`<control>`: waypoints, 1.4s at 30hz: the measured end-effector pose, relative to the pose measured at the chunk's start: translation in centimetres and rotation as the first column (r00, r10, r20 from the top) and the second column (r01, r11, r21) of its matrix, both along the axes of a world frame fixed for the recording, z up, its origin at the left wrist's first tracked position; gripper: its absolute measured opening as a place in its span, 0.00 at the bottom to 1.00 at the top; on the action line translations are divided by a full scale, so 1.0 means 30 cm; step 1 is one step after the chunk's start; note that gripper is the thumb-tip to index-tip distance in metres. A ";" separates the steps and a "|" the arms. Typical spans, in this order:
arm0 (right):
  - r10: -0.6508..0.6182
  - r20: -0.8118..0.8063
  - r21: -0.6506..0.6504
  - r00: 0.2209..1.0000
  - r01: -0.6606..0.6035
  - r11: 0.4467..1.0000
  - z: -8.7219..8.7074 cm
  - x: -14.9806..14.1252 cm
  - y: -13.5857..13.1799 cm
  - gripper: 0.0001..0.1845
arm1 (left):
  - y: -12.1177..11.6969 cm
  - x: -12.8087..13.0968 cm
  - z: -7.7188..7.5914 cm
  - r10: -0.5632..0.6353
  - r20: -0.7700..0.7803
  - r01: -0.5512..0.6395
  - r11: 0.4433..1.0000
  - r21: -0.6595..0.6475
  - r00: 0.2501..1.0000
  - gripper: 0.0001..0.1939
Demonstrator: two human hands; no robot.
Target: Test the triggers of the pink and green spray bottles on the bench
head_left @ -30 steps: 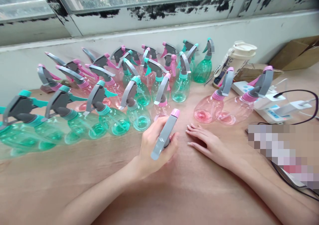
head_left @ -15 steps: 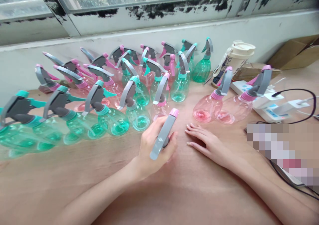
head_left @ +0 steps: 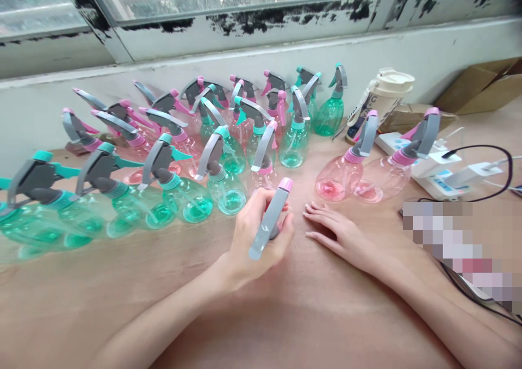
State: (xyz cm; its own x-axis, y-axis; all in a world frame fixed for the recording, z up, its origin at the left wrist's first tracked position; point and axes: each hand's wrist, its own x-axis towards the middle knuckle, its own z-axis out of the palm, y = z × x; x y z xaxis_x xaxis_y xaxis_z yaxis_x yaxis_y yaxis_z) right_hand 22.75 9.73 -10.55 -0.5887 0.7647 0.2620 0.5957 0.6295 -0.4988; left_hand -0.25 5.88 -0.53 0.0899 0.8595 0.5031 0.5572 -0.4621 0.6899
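Note:
My left hand is wrapped around a spray bottle with a grey top and a pink nozzle. Whatever lies below the spray head is hidden by my fingers. My right hand rests flat on the table, fingers stretched and nothing in it. Just beyond my left hand stands a pink spray bottle, with a green one to its left. Two more pink bottles, one nearer and one at its right, stand beyond my right hand.
Several green and pink spray bottles stand in rows along the left and back, near the wall. At the right are a lidded cup, a cardboard box, and a power strip with a black cable. A blurred patch covers the right edge.
My left hand, still around the spray bottle, has shifted very slightly to the right, and its fingers have moved a little. My right hand stays in place. The view has tilted slightly.

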 end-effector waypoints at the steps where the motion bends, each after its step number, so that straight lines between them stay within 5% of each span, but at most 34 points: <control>1: -0.001 -0.004 -0.003 1.000 0.001 1.000 0.000 -0.001 0.000 0.22 | 0.000 0.000 0.003 0.003 -0.006 -0.003 1.000 -0.012 1.000 0.05; 4: -0.011 -0.013 -0.013 1.000 0.011 1.000 0.000 -0.007 -0.002 0.22 | 0.000 -0.004 0.005 -0.026 0.004 0.026 0.999 -0.034 1.000 0.02; 10: -0.051 -0.068 -0.038 0.996 0.048 0.998 0.023 -0.032 -0.035 0.24 | -0.002 -0.011 -0.017 -0.043 0.071 0.046 0.998 -0.038 0.997 0.16; 22: -0.067 -0.298 -0.084 0.952 0.043 0.996 0.177 -0.193 -0.184 0.32 | -0.009 -0.014 -0.003 -0.103 0.198 0.136 0.978 -0.160 0.975 0.25; 28: -0.075 -0.419 0.011 0.905 0.088 0.996 0.200 -0.320 -0.198 0.26 | -0.014 -0.029 0.004 -0.130 0.136 0.152 0.975 -0.164 0.982 0.31; 32: -0.144 -0.369 -0.006 0.918 0.153 0.988 0.207 -0.307 -0.208 0.23 | -0.038 -0.077 -0.012 -0.165 0.118 0.182 0.972 -0.147 0.979 0.41; 37: -0.274 -0.290 0.081 0.917 0.309 0.947 0.187 -0.195 -0.153 0.26 | -0.106 -0.168 -0.067 -0.075 0.138 0.098 0.981 -0.168 0.988 0.28; 42: -0.419 -0.137 0.188 0.898 0.439 0.879 0.212 -0.143 -0.034 0.30 | -0.187 -0.226 -0.132 -0.006 0.078 0.031 0.943 -0.331 0.997 0.19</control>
State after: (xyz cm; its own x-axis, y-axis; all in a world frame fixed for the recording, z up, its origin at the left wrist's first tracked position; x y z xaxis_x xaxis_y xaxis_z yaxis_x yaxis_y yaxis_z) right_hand 18.47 8.72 -4.20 -0.1823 0.8585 0.4794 0.7902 0.4180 -0.4482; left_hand -7.04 0.28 -4.49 0.0804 0.9774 0.1954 0.4914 -0.2094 0.8454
